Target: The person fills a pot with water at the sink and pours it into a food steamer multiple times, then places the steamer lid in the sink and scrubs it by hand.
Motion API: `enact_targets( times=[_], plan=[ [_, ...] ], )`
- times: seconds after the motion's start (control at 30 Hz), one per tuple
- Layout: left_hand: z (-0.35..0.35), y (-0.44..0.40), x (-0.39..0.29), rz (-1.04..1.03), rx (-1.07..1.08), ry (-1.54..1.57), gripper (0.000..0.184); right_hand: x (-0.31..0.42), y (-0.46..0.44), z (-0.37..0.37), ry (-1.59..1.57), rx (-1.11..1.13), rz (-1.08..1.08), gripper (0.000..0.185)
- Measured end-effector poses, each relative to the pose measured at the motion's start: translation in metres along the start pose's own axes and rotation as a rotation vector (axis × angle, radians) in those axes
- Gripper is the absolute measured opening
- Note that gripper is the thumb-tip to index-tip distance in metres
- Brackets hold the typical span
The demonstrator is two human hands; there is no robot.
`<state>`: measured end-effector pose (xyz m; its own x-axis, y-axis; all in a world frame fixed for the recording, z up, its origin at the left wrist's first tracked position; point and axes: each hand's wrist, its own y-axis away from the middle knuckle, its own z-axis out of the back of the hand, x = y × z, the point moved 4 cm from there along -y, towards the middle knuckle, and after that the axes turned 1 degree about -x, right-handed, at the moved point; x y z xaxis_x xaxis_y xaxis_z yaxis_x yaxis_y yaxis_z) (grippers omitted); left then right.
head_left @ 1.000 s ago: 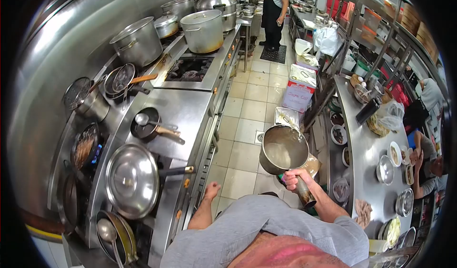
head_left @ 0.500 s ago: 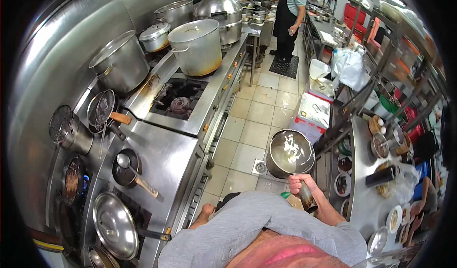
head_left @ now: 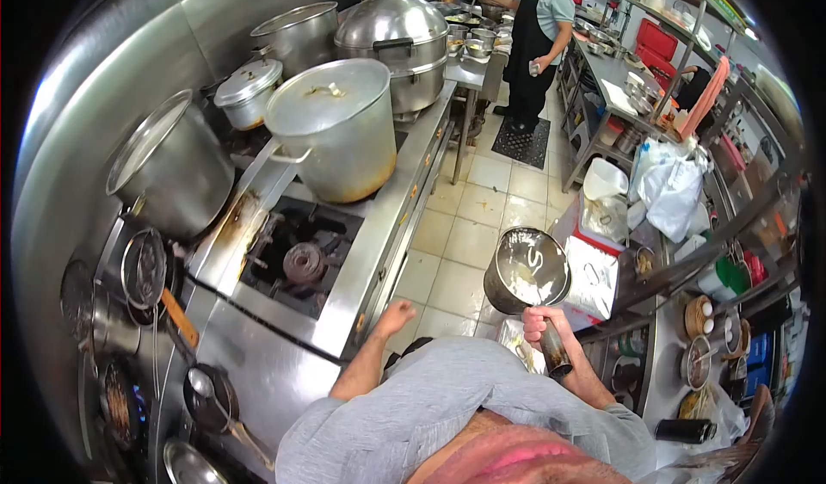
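Observation:
My right hand [head_left: 544, 322] is wrapped around the thick, stained handle of a deep metal saucepan [head_left: 508, 299]. The saucepan hangs in front of me over the tiled floor, and light glints off liquid inside it. To its left, my left hand [head_left: 396, 318] is held out near the stove's front edge. Its fingers are loosely bent, with nothing visible in them. Closest to that hand is the steel stove [head_left: 348, 303], whose bare burner [head_left: 303, 265] lies beyond. A large lidded pot [head_left: 331, 148] stands farther along the stove.
More big pots [head_left: 172, 166] line the wall. A frying pan [head_left: 120, 402] sits over a blue flame at lower left. White-lidded boxes [head_left: 594, 273] stand right of the saucepan, below shelving [head_left: 731, 191]. A person in a black apron [head_left: 535, 54] stands ahead in the aisle.
I have moved forward along the aisle, so the stove pots and the other person look nearer. My left hand has swung forward and up. My right hand still carries the saucepan.

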<state>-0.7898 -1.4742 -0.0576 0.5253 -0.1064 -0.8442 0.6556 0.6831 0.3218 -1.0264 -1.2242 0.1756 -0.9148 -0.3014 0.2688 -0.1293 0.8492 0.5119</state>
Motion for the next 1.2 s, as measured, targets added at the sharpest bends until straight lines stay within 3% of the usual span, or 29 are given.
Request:
enact_targets(
  times=[0.2, 0.4, 0.5, 0.57, 0.6, 0.7, 0.97, 1.13, 1.2],
  plan=[
    [0.085, -0.163, -0.260, -0.553, -0.082, -0.120, 0.041, 0.094, -0.067, -0.026, 0.092, 0.013, 0.000, 0.026],
    [0.162, -0.246, -0.483, -0.842, -0.183, -0.178, 0.040, 0.206, -0.130, -0.034, 0.144, 0.086, -0.024, 0.026],
    [0.209, -0.302, -0.555, -0.970, -0.425, -0.384, 0.040, 0.264, -0.154, -0.047, 0.192, 0.099, -0.018, 0.025],
    [0.244, -0.325, -0.595, -0.848, -0.557, -0.441, 0.041, 0.308, -0.170, -0.057, 0.082, 0.060, 0.005, 0.024],
    [0.263, -0.337, -0.613, -0.801, -0.560, -0.433, 0.043, 0.330, -0.176, -0.064, 0.186, 0.171, -0.024, 0.022],
    [0.320, -0.384, -0.644, -0.784, -0.847, -0.772, 0.042, 0.390, -0.193, -0.083, 0.235, 0.167, -0.025, 0.022],
    [0.414, -0.462, -0.658, -0.275, -0.992, -0.869, 0.043, 0.519, -0.239, -0.157, 0.206, 0.188, 0.057, 0.012],
    [0.455, -0.509, -0.657, -0.288, -1.079, -0.842, 0.044, 0.580, -0.270, -0.210, 0.115, 0.252, 0.064, 0.008],
    [0.464, -0.530, -0.656, -0.213, -0.969, -0.870, 0.044, 0.600, -0.281, -0.233, 0.114, 0.289, 0.092, 0.011]
  ],
)
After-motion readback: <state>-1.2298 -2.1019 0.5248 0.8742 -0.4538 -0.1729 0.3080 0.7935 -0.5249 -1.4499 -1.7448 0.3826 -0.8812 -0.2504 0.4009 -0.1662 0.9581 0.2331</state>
